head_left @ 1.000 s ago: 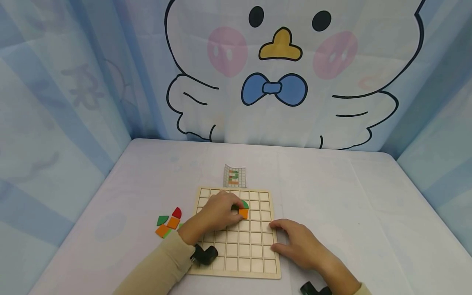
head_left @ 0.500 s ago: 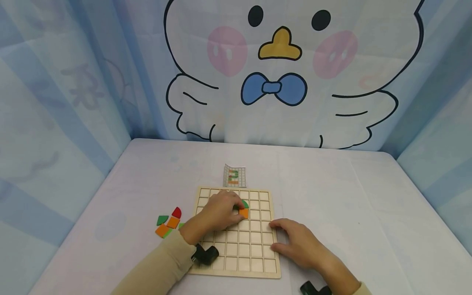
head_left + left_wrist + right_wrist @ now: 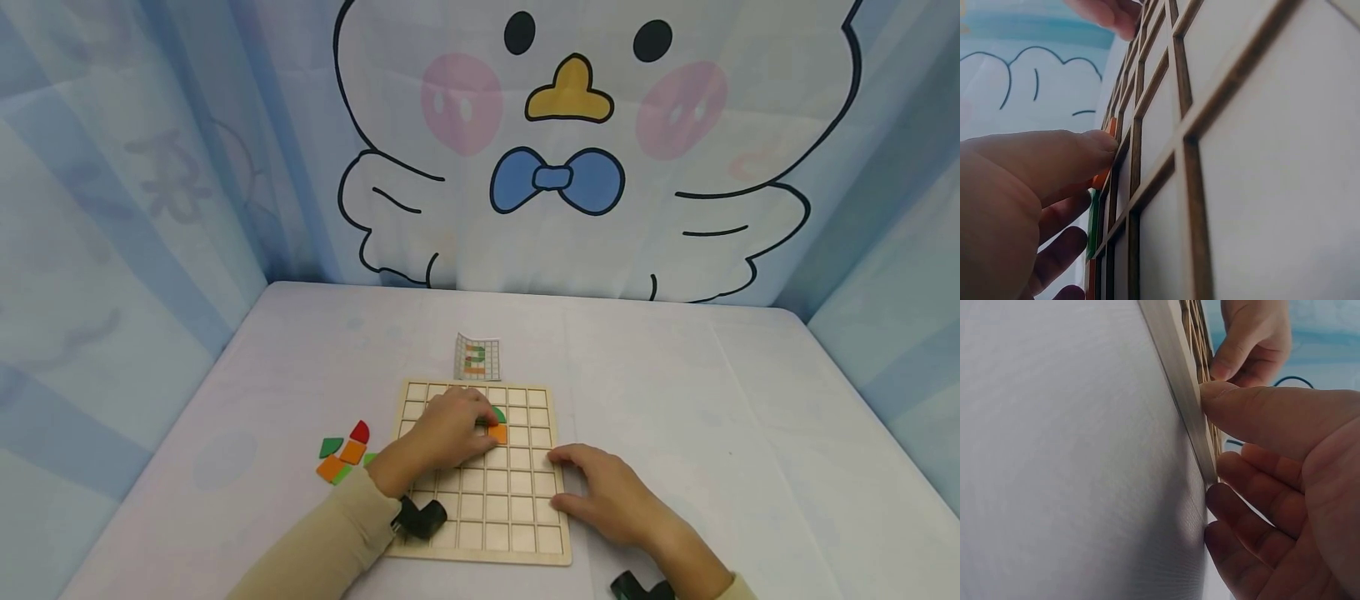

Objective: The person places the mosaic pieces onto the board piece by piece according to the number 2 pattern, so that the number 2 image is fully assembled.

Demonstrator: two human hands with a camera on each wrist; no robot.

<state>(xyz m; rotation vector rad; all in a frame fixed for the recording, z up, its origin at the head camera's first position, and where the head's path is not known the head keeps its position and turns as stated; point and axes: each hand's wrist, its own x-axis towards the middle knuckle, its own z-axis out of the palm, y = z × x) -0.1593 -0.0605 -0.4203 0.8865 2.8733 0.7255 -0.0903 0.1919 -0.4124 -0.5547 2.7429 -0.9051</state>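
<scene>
My left hand (image 3: 447, 427) is over the upper part of a wooden grid board (image 3: 510, 507), its thumb and fingers pinching an orange square tile (image 3: 498, 434). Just beyond that tile lies a green piece with a rounded edge (image 3: 500, 414), partly covered by the index finger. In the left wrist view, the thumb presses the orange tile (image 3: 1102, 179) at the grid lines, with the green piece (image 3: 1092, 219) beside it. My right hand (image 3: 611, 496) touches the board's right rim (image 3: 1185, 394) with spread thumb and index fingertips; its other fingers are relaxed beside the edge.
Left of the board lie loose tiles: a red one (image 3: 360, 432), a dark green one (image 3: 331, 447), orange squares (image 3: 353, 452) and light green bits partly behind the left wrist. A small gridded pattern card (image 3: 480, 360) sits beyond the board. A printed curtain (image 3: 555, 242) hangs behind the table.
The orange tile and my left fingertips have shifted very slightly to the right on the board. My right hand stays at the board's edge.
</scene>
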